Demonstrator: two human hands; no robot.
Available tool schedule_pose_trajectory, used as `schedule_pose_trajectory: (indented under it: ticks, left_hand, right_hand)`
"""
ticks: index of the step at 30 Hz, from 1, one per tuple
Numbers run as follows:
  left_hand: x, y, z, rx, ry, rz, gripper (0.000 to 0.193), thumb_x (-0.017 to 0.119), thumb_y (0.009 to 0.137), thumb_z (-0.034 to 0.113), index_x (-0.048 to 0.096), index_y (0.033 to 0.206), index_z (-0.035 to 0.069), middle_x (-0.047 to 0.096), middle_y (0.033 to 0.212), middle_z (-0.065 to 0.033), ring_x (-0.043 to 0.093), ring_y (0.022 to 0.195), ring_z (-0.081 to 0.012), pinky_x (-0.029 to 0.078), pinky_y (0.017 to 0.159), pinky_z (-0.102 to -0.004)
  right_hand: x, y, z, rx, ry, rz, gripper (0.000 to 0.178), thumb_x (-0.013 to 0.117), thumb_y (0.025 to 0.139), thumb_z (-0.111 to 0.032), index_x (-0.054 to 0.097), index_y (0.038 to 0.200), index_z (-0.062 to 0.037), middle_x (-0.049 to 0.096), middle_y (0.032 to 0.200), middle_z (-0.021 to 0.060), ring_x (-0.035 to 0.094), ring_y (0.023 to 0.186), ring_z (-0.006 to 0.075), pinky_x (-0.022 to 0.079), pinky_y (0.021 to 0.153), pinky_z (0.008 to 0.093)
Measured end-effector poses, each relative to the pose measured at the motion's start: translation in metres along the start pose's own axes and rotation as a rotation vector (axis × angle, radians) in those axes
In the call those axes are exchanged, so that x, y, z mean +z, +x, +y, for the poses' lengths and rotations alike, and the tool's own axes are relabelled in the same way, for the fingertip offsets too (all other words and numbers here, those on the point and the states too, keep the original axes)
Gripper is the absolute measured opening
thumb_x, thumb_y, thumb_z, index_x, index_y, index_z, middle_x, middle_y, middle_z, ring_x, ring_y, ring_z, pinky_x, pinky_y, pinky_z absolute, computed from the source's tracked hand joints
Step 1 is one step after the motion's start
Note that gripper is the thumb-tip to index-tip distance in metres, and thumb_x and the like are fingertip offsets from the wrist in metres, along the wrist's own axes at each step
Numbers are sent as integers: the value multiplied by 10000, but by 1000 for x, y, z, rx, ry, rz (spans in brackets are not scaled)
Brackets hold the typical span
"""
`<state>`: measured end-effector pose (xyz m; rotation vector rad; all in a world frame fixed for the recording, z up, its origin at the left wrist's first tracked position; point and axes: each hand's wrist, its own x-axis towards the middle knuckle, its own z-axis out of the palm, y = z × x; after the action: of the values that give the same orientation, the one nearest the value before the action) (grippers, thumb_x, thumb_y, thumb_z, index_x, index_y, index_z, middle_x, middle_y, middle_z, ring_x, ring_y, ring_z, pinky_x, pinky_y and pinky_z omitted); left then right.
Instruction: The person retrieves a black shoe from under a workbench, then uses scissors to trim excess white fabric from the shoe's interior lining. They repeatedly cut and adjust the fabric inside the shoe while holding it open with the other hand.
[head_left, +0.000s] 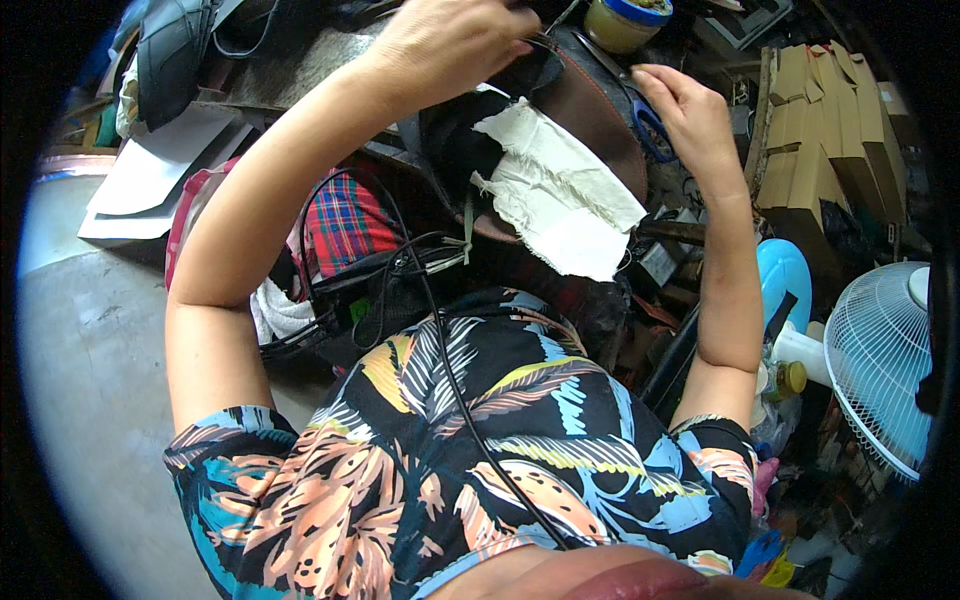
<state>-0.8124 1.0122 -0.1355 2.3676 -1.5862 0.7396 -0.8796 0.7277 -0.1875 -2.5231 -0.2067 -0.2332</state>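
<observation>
Leather with frayed cloth lies across our lap, up at the bench.
Our left hand closes on its top edge; our right hand grips blue-handled scissors against it.

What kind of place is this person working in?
Probably a small, crowded repair or craft workshop, perhaps for leather goods. The left hand and right hand work on a dark leather piece lined with white cloth; blue-handled scissors, stacked cardboard boxes and a fan crowd around.
</observation>
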Motion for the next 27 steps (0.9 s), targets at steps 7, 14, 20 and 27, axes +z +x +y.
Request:
schedule_pose_trajectory:
  ticks: [7,14,20,27]
  left_hand:
    - [-25,-16,-13,-424,-176,-264,104,619,776,17,574,870,9,588,932,-205,610,830,-416,505,756,-462]
    - [-20,16,-6,-327,-97,-110,188,682,716,33,624,893,16,622,998,-187,635,965,-398,531,848,-429]
    - [-11,-25,51,-352,42,-678,293,702,879,264,731,766,-4,677,840,-184,701,796,-344,566,744,-415]
    - [25,-51,52,-452,84,-439,486,756,783,253,606,1202,57,621,1019,-114,652,959,-290,558,805,-386]
  right_hand:
    - [56,-13,-27,-38,639,34,381,673,900,-38,521,1248,-70,665,887,39,608,804,72,493,703,240]
    - [75,-15,-55,-34,-16,42,357,778,824,-212,624,1133,-119,687,934,131,692,805,320,548,700,411]
    - [64,-13,-59,-362,-289,193,215,781,761,-176,726,968,-155,648,917,29,651,922,232,547,775,356]
    - [81,4,-43,-304,-239,132,295,703,869,-196,694,1164,-179,651,982,51,658,916,255,550,777,377]
